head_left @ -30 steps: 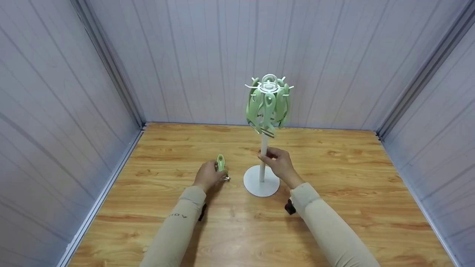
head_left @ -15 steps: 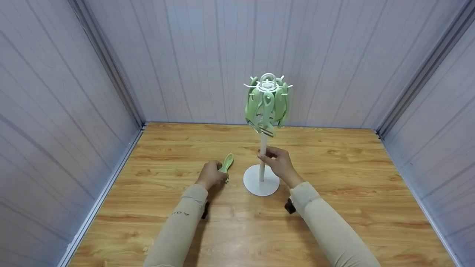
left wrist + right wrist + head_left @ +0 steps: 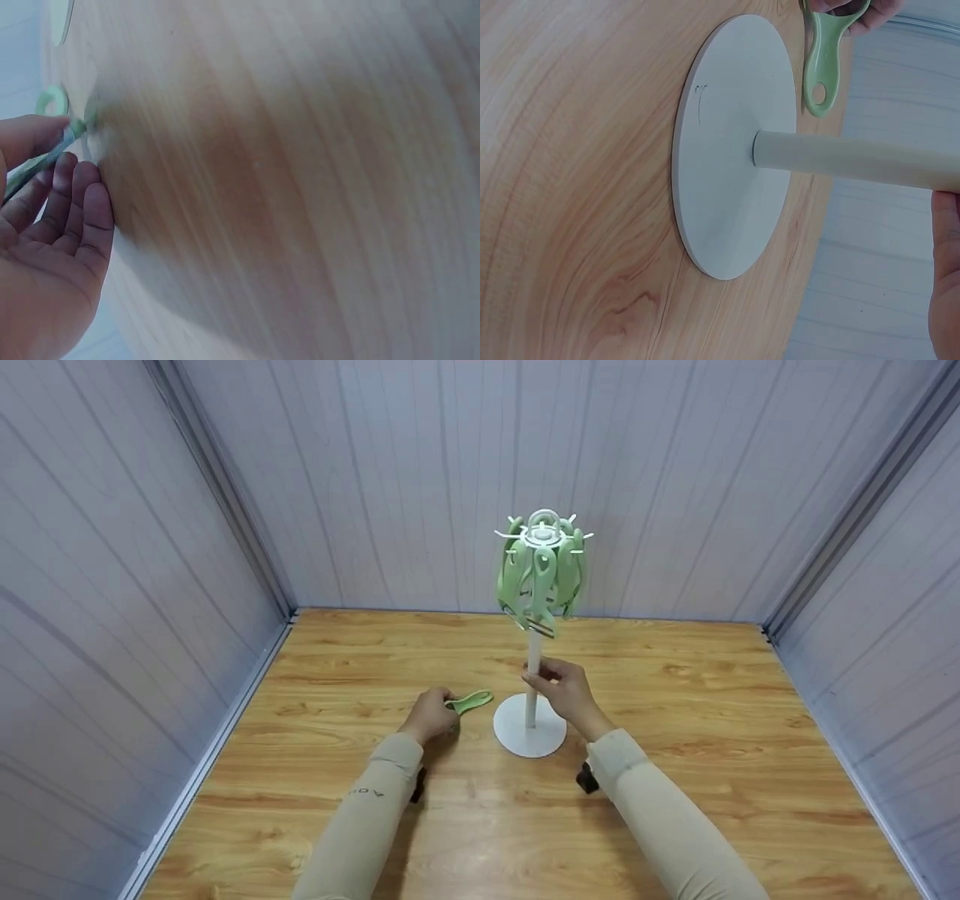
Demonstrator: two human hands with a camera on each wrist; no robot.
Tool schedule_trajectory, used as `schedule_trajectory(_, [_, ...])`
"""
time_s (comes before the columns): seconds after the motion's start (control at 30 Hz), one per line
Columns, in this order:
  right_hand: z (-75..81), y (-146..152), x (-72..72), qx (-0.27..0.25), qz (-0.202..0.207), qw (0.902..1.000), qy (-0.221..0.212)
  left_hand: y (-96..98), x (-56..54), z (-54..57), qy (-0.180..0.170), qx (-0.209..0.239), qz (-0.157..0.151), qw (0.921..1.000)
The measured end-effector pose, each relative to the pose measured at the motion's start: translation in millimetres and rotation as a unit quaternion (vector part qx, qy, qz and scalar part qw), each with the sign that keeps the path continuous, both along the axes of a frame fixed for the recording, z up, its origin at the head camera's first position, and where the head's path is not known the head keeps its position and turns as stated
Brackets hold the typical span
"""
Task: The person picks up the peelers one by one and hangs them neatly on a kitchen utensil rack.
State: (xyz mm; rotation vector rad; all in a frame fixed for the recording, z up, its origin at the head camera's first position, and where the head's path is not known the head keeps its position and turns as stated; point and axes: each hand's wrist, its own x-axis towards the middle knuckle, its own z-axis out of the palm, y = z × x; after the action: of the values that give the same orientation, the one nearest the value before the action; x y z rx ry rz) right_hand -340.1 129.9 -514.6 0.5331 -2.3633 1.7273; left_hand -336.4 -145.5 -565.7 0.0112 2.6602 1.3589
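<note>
In the head view, my left hand (image 3: 431,715) pinches a light green Y-shaped peeler (image 3: 474,700) low over the table, left of the stand. Its looped handle points right toward the round white base (image 3: 517,741), and my fingers hide its head. The right wrist view shows the forked part and holed end of this green peeler (image 3: 823,64) beside the base. My right hand (image 3: 566,691) grips the white pole (image 3: 531,709) of the stand between thumb and fingers, above the base. Several matching green peelers (image 3: 541,581) hang from the white hooks (image 3: 543,536) at the top.
The wood-grain table (image 3: 675,720) spreads under both hands. Pale panelled walls (image 3: 390,487) close it in at the back, left and right. Black wrist devices (image 3: 587,778) sit at the cuffs.
The peeler in my left hand has turned clockwise in the head view, its handle swinging from pointing away to pointing right. My right hand and the stand stay in place.
</note>
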Motion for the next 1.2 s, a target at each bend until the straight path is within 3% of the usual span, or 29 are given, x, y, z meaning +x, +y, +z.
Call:
schedule_trajectory(0.33, [-1.2, -1.1, -0.1, -0.003, 0.001, 1.0, -0.004, 3.7, -0.2, -0.1, 0.008, -0.029, -0.021, 0.9993])
schedule_trajectory(0.53, [1.1, -1.5, 1.0, 0.001, -0.003, 0.9998, -0.02, 3.3, -0.3, 5.2, 0.036, -0.021, -0.037, 0.9984])
schedule_trajectory(0.83, [-0.4, -1.3, -0.4, -0.008, -0.003, 0.9998, -0.016, 2.6, 0.5, 10.4, 0.047, 0.031, -0.022, 0.9982])
schedule_trajectory(1.2, [-1.9, -0.4, 0.1, -0.008, -0.002, 0.9998, -0.015, -1.4, 4.7, 13.7, 0.038, 0.134, -0.052, 0.9888])
